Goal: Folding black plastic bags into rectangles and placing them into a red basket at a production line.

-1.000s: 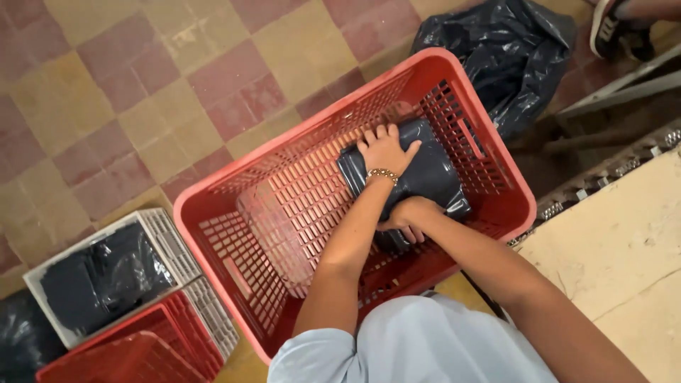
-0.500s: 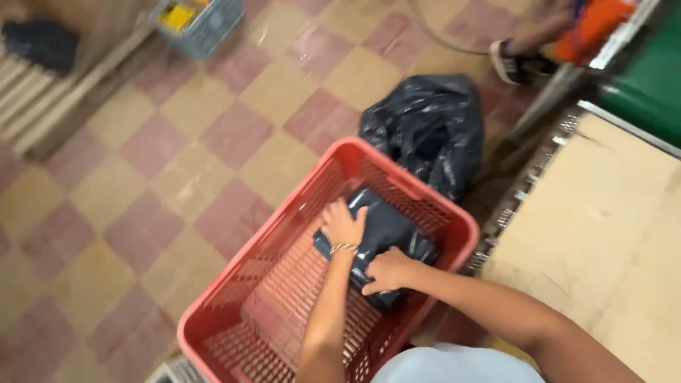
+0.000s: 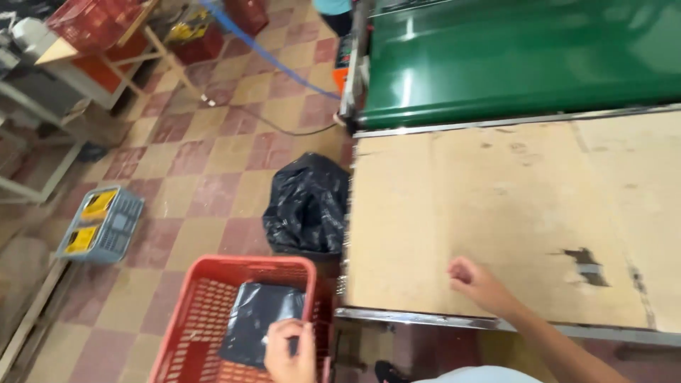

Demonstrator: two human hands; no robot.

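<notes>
Worn tan tabletop (image 3: 496,213) borders green conveyor (image 3: 525,57) above checkered floor (image 3: 213,163).

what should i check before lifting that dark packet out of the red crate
1. Left hand on the packet: ok, fingers at its near edge.
2. Firm grip on it: cannot tell.
3. Packet loose in the crate: ok, nothing lies on it.
4. Right hand free: ok, loosely curled on the table, holding nothing.
5. Bare spot on the table: ok.
6. Black bag beside the crate, out of the way: ok.
</notes>
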